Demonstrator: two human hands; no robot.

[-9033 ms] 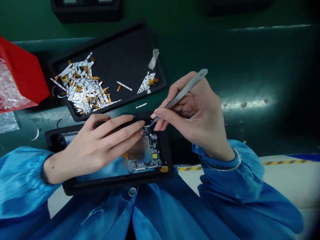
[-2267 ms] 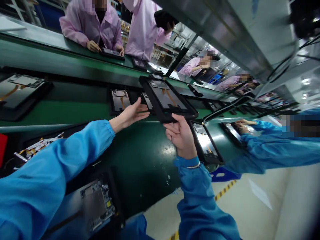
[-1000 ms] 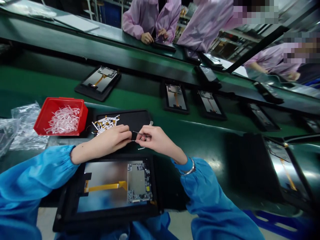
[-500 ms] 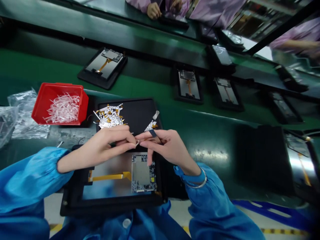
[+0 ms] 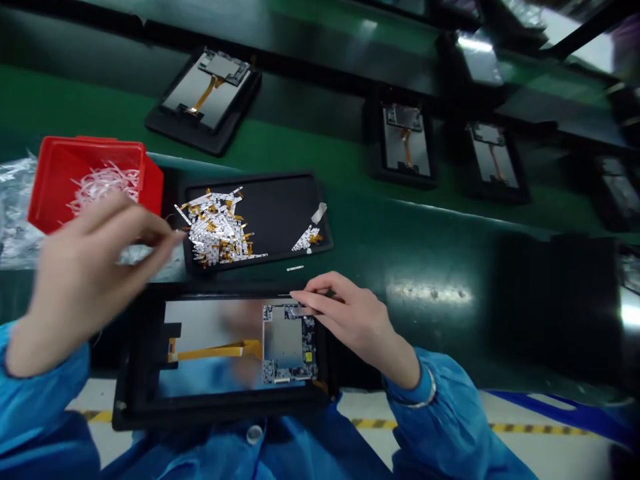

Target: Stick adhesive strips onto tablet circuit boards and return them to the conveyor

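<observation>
My left hand (image 5: 97,273) is blurred by motion in front of the red bin, its thumb and index finger pinched together; anything between them is too small to make out. At the top right edge of an opened tablet (image 5: 215,407), my right hand (image 5: 357,320) has closed fingertips on a thin pale strip (image 5: 284,295). A flat metallic piece shows under those fingers, its kind unclear. The tablet lies in a black frame, showing a circuit board (image 5: 283,343) and an orange ribbon cable (image 5: 215,352). One small white strip (image 5: 295,268) lies just beyond it.
The red bin (image 5: 153,193) holds white strips. A black tray (image 5: 280,200) carries a heap of white-and-orange flex strips (image 5: 215,230) and a smaller pile (image 5: 306,239). Clear plastic bags (image 5: 17,213) lie left. Several opened tablets (image 5: 205,100) sit on the green line behind.
My hands have parted: the left moved left towards the red bin, the right came down to the tablet's edge. A white strip now shows in front of the tray. The view has shifted.
</observation>
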